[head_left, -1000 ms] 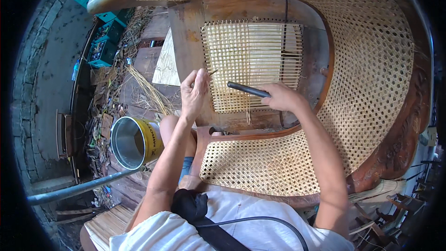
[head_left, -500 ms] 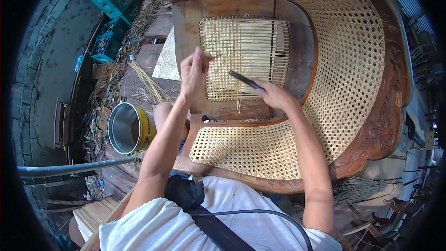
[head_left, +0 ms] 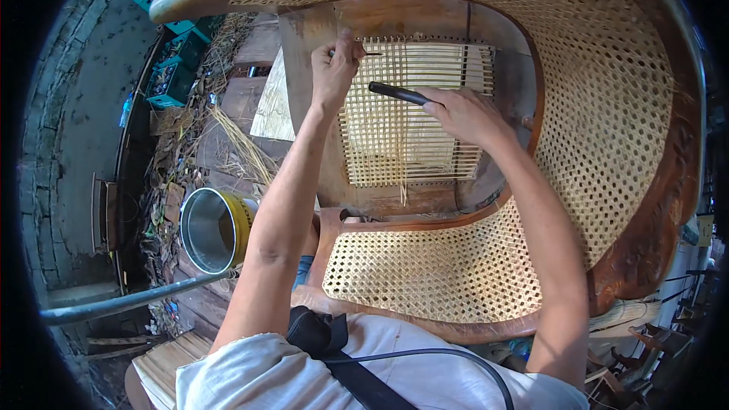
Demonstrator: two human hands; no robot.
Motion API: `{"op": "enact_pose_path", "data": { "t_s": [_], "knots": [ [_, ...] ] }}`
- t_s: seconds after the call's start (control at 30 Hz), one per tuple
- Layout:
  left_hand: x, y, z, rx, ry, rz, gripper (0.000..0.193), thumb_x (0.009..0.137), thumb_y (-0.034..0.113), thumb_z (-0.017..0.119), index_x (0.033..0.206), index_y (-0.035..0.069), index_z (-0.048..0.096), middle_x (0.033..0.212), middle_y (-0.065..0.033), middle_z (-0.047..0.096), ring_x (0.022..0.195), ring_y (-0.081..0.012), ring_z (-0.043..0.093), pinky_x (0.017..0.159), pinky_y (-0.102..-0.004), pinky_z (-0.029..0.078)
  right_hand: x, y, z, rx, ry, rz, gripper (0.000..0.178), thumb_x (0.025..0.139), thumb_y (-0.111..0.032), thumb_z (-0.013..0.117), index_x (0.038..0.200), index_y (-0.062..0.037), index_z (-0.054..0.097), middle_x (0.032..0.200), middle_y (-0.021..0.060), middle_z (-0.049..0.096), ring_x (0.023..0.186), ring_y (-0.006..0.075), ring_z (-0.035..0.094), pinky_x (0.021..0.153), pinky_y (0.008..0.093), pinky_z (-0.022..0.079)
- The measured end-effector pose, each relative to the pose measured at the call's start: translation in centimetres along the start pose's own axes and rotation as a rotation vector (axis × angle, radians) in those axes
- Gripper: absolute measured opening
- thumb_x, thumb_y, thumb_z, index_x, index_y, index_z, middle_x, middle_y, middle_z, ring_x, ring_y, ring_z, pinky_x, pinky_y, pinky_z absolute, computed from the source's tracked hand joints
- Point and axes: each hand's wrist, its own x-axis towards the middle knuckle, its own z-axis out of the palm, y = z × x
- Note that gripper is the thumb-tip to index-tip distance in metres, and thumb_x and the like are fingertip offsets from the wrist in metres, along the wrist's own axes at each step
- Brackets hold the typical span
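My left hand (head_left: 334,76) is closed over the far left corner of a half-woven cane seat panel (head_left: 377,156). A thin, dark, pointed tool (head_left: 371,54) sticks out of its fingers to the right; its exact kind is hard to make out. My right hand (head_left: 469,115) grips a dark rod-like tool (head_left: 398,93) above the middle of the panel, its tip pointing left toward my left hand. Pale cane strands run across the wooden seat frame (head_left: 307,26), more densely crossed on the left. Loose strand ends (head_left: 403,194) hang over the near edge.
The chair's curved cane back (head_left: 600,106) wraps around the far and right sides, with a caned section (head_left: 425,269) nearest me. A yellow metal bucket (head_left: 241,231) stands at left, near loose cane strips (head_left: 235,133). Green crates (head_left: 171,83) and a grey pipe (head_left: 129,304) lie farther left.
My left hand has moved away from me to the panel's far left corner, and the pointed tool now shows plainly. My right hand has risen slightly, its tool lying more level. The whole view has shifted.
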Motion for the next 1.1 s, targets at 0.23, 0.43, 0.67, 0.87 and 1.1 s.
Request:
{"op": "enact_pose_path", "data": {
  "t_s": [0.23, 0.43, 0.67, 0.87, 1.1],
  "knots": [
    [-0.1, -1.6, 1.1, 0.071, -0.047, 0.149, 0.052, 0.105, 0.037, 0.053, 0.069, 0.001, 0.059, 0.061, 0.0028, 0.05, 0.056, -0.0034, 0.038, 0.05, -0.0243, 0.028, 4.6, 1.9, -0.8, -0.131, 0.123, -0.105, 0.037, 0.101, -0.029, 0.048, 0.136, -0.0226, 0.059, 0.114, 0.0154, 0.069, 0.105, 0.0335, 0.067, 0.092, 0.0491, 0.051],
    [-1.1, -0.3, 1.4, 0.114, -0.013, 0.109, 0.05, 0.105, 0.037, 0.054, 0.069, 0.002, 0.058, 0.064, 0.0013, 0.052, 0.056, -0.0036, 0.037, 0.05, -0.0242, 0.026, 4.0, 1.2, -1.4, -0.182, -0.005, -0.086, 0.036, 0.1, -0.029, 0.05, 0.133, -0.0215, 0.062, 0.113, 0.0158, 0.07, 0.105, 0.0345, 0.066, 0.093, 0.0487, 0.05],
    [-0.4, -0.9, 1.9, 0.07, 0.011, 0.078, 0.054, 0.104, 0.038, 0.054, 0.069, -0.002, 0.062, 0.061, 0.0024, 0.051, 0.059, -0.0049, 0.042, 0.053, -0.0258, 0.032, 3.6, 0.9, -2.0, -0.186, -0.065, -0.033, 0.037, 0.1, -0.029, 0.05, 0.134, -0.021, 0.061, 0.111, 0.0155, 0.07, 0.105, 0.0346, 0.066, 0.094, 0.0484, 0.05],
    [-1.3, -2.0, 2.4, -0.022, 0.038, 0.155, 0.046, 0.105, 0.035, 0.053, 0.076, 0.001, 0.063, 0.066, -0.0007, 0.054, 0.052, -0.0037, 0.036, 0.047, -0.0226, 0.024, 4.6, 2.4, -1.5, -0.123, 0.206, -0.164, 0.038, 0.1, -0.032, 0.053, 0.137, -0.0238, 0.059, 0.102, 0.0139, 0.071, 0.094, 0.0328, 0.068, 0.085, 0.046, 0.053],
    [-2.4, -0.5, -2.2, -0.177, 0.088, 0.086, 0.044, 0.105, 0.031, 0.053, 0.07, 0.004, 0.053, 0.074, -0.003, 0.055, 0.053, -0.006, 0.034, 0.047, -0.0238, 0.025, 3.1, 0.9, -1.3, -0.111, -0.052, -0.058, 0.037, 0.1, -0.03, 0.052, 0.136, -0.0216, 0.059, 0.105, 0.0142, 0.071, 0.098, 0.0319, 0.068, 0.087, 0.0464, 0.052]
  ]
}}
